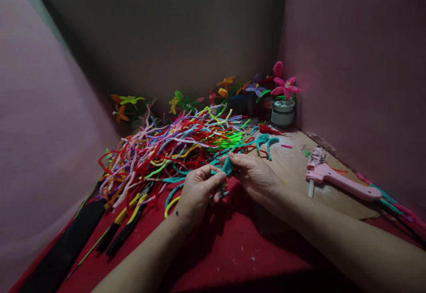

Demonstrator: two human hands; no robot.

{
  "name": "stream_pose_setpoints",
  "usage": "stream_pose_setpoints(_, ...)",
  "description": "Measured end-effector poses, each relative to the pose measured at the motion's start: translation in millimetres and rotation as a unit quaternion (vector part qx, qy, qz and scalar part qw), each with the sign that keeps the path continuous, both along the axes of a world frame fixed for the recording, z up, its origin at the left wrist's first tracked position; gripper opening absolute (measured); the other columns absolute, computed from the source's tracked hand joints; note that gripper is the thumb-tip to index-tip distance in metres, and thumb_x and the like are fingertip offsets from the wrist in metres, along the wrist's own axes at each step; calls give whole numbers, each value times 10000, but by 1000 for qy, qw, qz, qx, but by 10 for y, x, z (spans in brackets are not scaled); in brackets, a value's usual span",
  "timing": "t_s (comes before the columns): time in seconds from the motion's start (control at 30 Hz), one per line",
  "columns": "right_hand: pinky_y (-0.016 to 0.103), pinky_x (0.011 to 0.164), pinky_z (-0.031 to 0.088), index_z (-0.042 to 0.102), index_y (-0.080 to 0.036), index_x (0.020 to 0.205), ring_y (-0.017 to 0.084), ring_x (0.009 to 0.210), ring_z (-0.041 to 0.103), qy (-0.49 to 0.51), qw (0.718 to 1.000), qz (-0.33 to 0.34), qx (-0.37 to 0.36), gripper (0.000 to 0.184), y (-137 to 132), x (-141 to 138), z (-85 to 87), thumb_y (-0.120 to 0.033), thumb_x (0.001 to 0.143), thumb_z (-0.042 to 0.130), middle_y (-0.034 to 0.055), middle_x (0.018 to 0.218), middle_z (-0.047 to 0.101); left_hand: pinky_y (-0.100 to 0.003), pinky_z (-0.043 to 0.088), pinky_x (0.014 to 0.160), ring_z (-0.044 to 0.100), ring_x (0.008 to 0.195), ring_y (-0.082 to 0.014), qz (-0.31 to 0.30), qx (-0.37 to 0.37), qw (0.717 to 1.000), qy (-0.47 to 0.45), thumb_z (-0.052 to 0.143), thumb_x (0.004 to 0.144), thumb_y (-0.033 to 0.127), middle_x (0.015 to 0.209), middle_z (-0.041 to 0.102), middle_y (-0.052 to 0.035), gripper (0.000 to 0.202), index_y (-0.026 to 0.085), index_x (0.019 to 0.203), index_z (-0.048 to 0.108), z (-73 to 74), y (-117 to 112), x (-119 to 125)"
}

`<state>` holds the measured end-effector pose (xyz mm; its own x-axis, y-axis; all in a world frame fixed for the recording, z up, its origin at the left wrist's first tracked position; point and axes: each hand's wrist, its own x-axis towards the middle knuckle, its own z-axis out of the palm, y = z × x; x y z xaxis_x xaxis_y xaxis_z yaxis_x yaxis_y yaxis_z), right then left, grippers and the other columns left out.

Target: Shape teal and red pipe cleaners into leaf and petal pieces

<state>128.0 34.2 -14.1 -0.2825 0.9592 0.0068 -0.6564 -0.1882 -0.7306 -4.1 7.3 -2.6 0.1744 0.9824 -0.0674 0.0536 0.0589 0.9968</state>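
Observation:
Between my two hands is a teal pipe cleaner (227, 166) bent into a small petal-like loop. My left hand (199, 186) pinches its lower end between thumb and fingers. My right hand (254, 175) holds the loop's upper right side with thumb and fingertips. Just behind the hands lies a big tangled heap of pipe cleaners (159, 146) in many colours. More shaped teal pipe cleaner pieces (262, 140) rest on the board beyond my right hand.
Yellow-and-black pliers (128, 222) lie left on the red cloth (233, 257). A pink glue gun (346, 184) rests on the tan board (293, 164) at right. Pipe-cleaner flowers (286, 88) stand along the back, one in a pale jar (282, 113). A black strip (66, 248) lies far left.

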Motion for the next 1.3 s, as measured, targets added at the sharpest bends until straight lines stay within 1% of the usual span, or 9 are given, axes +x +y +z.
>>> stream_pose_setpoints(0.17,250,581,393,623,-137,515,103,521,502,24,998,1,-56,131,22,-13,1,-233,581,684,2,530,588,-162,255,341,388,317,-45,-15,-1,1000,5,619,706,297,427,512,42,197,139,630,530,3,-3,23)
stream_pose_setpoints(0.27,255,592,402,676,-136,669,117,564,528,-3,1000,-9,-5,181,30,-7,-4,-315,646,671,15,589,611,-157,225,335,341,298,-38,5,-2,1000,5,590,737,320,368,469,53,210,140,642,535,-14,-4,12)
stream_pose_setpoints(0.37,274,611,411,679,-158,793,115,566,517,-20,999,-23,38,204,54,27,-16,-316,664,670,5,628,609,-149,231,339,339,300,-35,19,-5,1000,-11,580,751,321,360,464,58,195,146,675,537,-28,-3,-6)
stream_pose_setpoints(0.5,239,532,360,651,-143,671,82,499,439,-55,996,-50,41,157,108,73,-55,-281,616,704,-13,571,559,-151,239,329,355,303,-37,12,4,1000,-18,578,750,314,404,509,41,192,141,676,538,-33,4,-11)
stream_pose_setpoints(0.6,234,505,330,589,-135,549,82,473,425,-89,994,-63,25,203,131,73,-87,-288,567,721,-17,506,526,-155,233,316,354,298,-36,7,7,1000,-1,590,733,320,426,528,25,218,132,636,535,-46,13,1)
stream_pose_setpoints(0.73,242,504,316,552,-146,533,85,461,406,-102,992,-73,19,224,126,41,-114,-310,572,700,-22,486,508,-154,222,300,348,286,-30,6,-20,1000,-18,627,682,305,461,540,23,220,136,608,509,-95,31,19)
stream_pose_setpoints(0.87,230,486,286,553,-150,558,74,455,375,-103,990,-86,32,208,116,26,-111,-296,598,695,-45,470,468,-159,194,288,306,275,-26,2,-37,998,-58,614,694,342,465,539,23,234,141,632,512,-142,52,-2)
stream_pose_setpoints(1.07,236,561,347,628,-143,638,96,556,467,-70,996,-5,53,184,76,-7,-94,-321,659,668,-7,599,573,-160,200,308,299,274,-40,25,0,999,-48,582,731,376,335,424,56,252,145,641,533,-130,54,-27)
stream_pose_setpoints(1.3,222,517,335,645,-142,577,80,500,453,-47,999,-18,-22,139,19,-38,-24,-248,558,733,-20,538,574,-168,206,296,306,266,-45,4,-8,999,-51,576,731,366,362,472,39,241,144,645,540,-142,47,-15)
